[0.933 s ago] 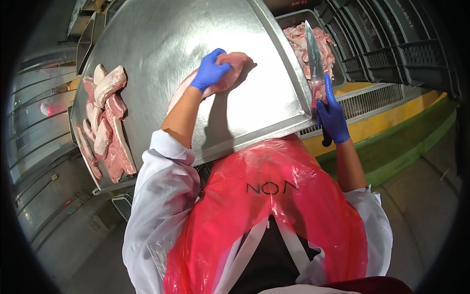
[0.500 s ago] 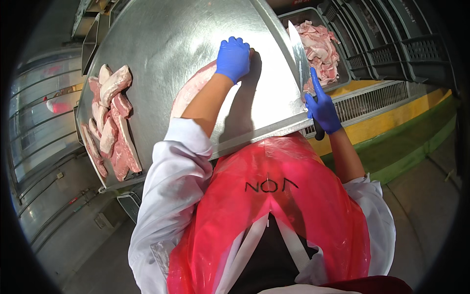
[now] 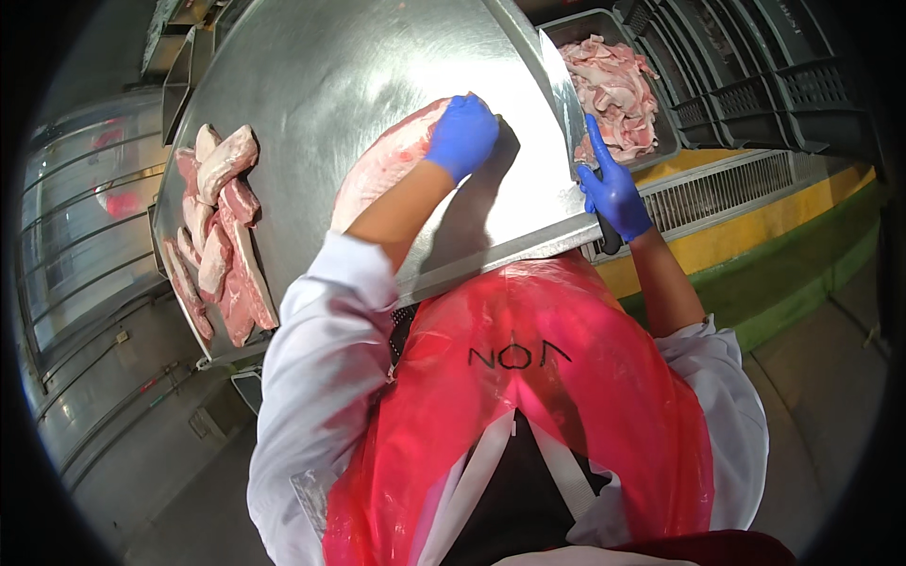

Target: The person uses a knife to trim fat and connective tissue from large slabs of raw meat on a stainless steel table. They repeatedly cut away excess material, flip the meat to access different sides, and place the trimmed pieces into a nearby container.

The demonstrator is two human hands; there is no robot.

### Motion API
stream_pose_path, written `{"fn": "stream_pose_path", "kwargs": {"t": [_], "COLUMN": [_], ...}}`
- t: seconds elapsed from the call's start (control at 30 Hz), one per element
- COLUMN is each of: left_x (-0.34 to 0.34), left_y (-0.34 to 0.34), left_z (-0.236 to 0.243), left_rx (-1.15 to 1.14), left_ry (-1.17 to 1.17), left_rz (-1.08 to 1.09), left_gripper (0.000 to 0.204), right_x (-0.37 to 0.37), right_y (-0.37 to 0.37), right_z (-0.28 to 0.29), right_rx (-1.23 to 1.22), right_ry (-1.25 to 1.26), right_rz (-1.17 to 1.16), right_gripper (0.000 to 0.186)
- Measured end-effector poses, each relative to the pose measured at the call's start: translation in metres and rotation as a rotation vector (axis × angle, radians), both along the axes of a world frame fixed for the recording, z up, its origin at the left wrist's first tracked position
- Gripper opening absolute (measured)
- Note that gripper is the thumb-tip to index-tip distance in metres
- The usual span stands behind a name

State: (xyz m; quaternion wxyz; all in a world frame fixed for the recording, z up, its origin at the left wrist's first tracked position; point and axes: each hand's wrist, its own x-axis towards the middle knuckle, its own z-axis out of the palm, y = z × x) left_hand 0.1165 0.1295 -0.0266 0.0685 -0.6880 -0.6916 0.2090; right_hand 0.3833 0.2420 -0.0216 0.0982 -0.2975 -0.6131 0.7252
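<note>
A long pale slab of raw meat [image 3: 382, 158] lies on the metal worktable [image 3: 311, 94], partly covered by my left forearm. My left hand [image 3: 462, 138], in a blue glove, is closed round the slab's far right end. To the right, my right hand [image 3: 615, 196], also gloved in blue, grips a knife [image 3: 564, 94] by its black handle. Its index finger stretches along the base of the blade. The long blade points away from me over the table's right edge, apart from the slab and beside a tray of trimmings.
Several cut meat strips [image 3: 215, 236] are heaped at the table's left edge. A grey tray [image 3: 672, 132] of pale trimmings [image 3: 613, 94] stands beyond the right edge, next to dark plastic crates [image 3: 746, 85]. Below them runs a metal grating [image 3: 717, 193] with a yellow border.
My left hand has moved nearer and slightly right, and the slab's far end has shifted with it. The knife in my right hand has swung slightly left.
</note>
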Motion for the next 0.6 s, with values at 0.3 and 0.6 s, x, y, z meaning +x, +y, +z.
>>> {"fn": "stream_pose_path", "kwargs": {"t": [0.3, 0.6], "left_x": [-0.057, -0.078], "left_y": [-0.082, -0.076], "left_z": [0.068, 0.077], "left_rx": [0.423, 0.509], "left_ry": [-0.504, -0.507], "left_rz": [-0.027, -0.008], "left_gripper": [0.024, 0.016], "right_x": [-0.078, -0.12], "right_y": [-0.015, 0.013], "right_z": [0.01, 0.033], "right_rx": [0.152, 0.237], "right_ry": [0.095, -0.13], "right_rz": [0.184, 0.667], "right_gripper": [0.083, 0.074]}}
